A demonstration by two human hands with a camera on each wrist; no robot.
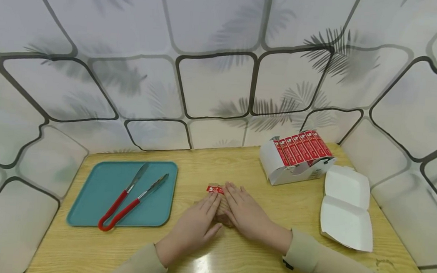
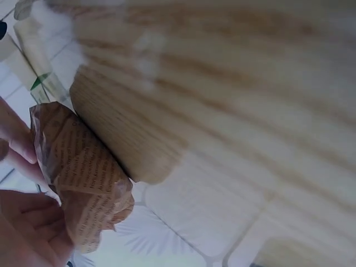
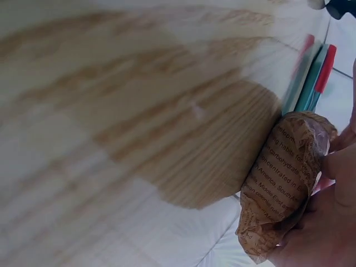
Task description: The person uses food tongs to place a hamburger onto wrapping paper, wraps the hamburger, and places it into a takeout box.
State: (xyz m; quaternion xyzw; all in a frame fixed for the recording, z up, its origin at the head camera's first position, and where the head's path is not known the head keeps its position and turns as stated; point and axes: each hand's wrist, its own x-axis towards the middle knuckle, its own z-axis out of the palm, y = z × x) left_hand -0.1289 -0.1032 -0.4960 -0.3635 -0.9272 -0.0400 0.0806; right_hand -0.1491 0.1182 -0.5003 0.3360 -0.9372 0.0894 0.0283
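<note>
A small package in brown printed paper lies on the wooden table between the two hands, with a red label at its far end. From the left side, my left hand rests straight fingers on the wrapping. Opposite it, the fingers of my right hand lie extended across the package, tips near the label. Lines of dark print and crumpled folds show on the paper package in the left wrist view. In the right wrist view the same package sits low against the tabletop, partly covered by fingers.
On the left, a teal tray bears red-handled tongs. A white cardboard box with several red-topped packs stands at the back right. Beside it an opened white clamshell container lies near the table's right edge. Patterned curtains surround the table.
</note>
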